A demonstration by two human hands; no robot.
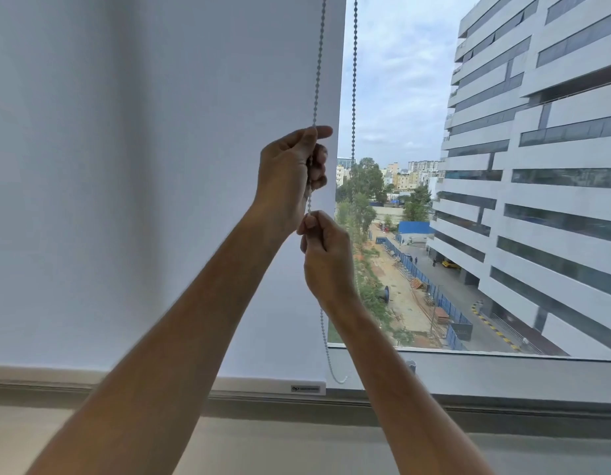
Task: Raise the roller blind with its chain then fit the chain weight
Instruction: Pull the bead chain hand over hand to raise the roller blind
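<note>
A white roller blind covers the left part of the window, its bottom bar just above the sill. A grey bead chain hangs in two strands at the blind's right edge. My left hand is closed around the left strand, thumb on top. Right below it, my right hand pinches the same strand between thumb and fingers. The chain's lower loop dangles near the sill. The second strand hangs free against the glass. No chain weight is visible.
The window sill runs across the bottom with a grey frame below it. Through the uncovered glass stands a large white building and a street far below.
</note>
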